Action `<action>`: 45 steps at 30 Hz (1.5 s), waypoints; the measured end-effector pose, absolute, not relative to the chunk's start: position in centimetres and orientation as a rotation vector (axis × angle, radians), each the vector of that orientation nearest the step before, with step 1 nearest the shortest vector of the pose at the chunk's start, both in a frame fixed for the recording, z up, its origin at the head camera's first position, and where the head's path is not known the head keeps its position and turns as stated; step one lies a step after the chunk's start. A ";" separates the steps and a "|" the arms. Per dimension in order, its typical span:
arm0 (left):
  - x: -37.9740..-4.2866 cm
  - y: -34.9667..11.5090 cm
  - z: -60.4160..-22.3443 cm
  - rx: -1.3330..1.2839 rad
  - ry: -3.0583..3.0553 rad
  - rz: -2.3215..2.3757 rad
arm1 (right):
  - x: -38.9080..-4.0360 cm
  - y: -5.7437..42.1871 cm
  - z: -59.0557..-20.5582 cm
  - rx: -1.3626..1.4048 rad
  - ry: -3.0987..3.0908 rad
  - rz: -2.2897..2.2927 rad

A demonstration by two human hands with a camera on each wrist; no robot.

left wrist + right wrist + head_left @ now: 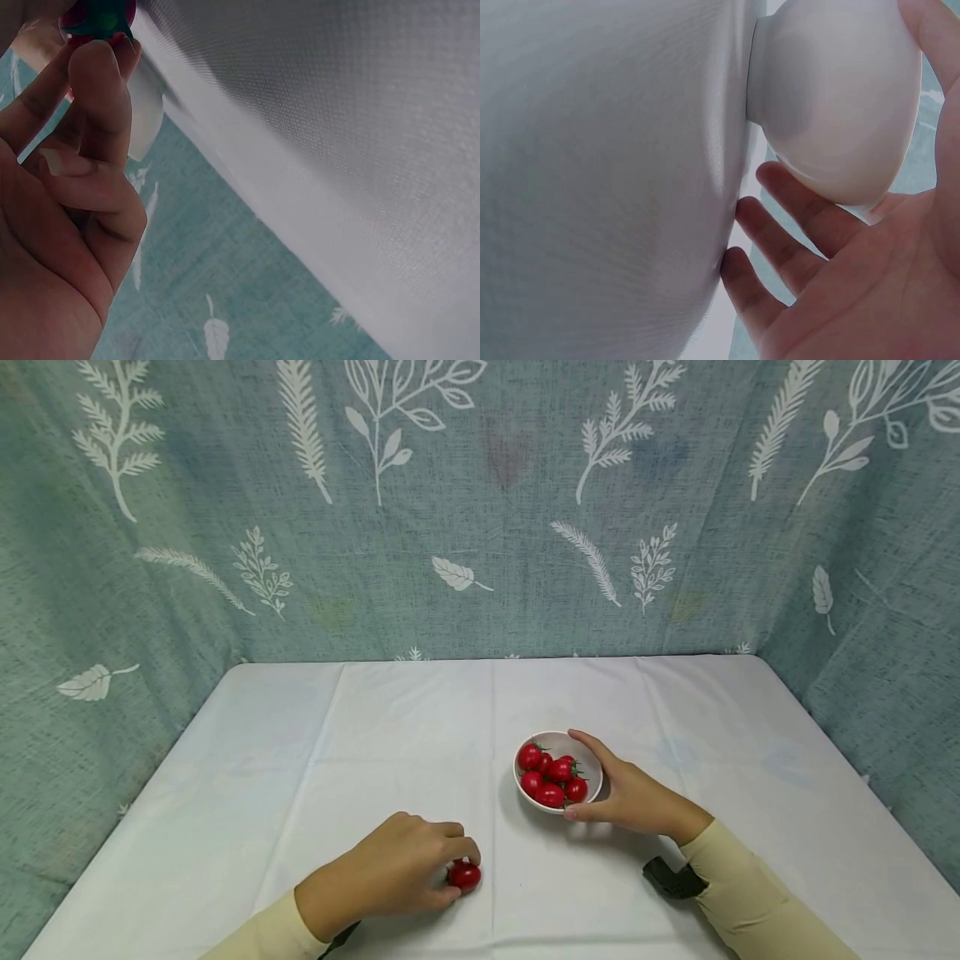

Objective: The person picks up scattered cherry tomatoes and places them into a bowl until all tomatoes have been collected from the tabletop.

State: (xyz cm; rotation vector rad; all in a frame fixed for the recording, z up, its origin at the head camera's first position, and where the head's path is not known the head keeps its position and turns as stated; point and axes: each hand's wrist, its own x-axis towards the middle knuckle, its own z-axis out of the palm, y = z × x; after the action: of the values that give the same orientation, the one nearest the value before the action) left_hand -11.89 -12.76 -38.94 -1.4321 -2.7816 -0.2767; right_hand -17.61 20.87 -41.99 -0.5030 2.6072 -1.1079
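Note:
My left hand (401,868) pinches a cherry tomato (465,877) low at the white cloth, left of the bowl. In the left wrist view the tomato's green stem end (101,21) shows at the fingertips, partly cut off by the frame's top edge. A white bowl (596,768) with several red cherry tomatoes (551,795) in it stands upright on the cloth. My right hand (637,793) holds it from the right, thumb on the near rim and a finger at the far rim. The right wrist view has the other fingers (780,240) spread below the bowl's side (840,97).
White cloth (390,735) with fold lines covers the table. A blue-green curtain (480,510) with white leaf prints hangs behind the table and along both sides. A black strap piece (675,878) sits at the right wrist.

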 end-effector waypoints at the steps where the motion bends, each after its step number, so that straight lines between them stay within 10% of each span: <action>1: -11.9 -12.7 -39.0 -1.433 -2.767 -0.275 | -17.6 20.9 -42.0 -0.504 2.605 -1.110; 45: -15.6 -8.8 -37.6 -1.176 -2.485 -0.270 | -17.6 20.7 -41.9 -0.512 2.608 -1.117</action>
State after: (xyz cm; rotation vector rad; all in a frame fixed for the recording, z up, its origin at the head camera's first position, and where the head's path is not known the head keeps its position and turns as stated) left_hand -15.55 -8.81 -37.65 -1.1762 -2.4848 -0.2697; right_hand -17.56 20.71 -41.90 -0.5117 2.6078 -1.1165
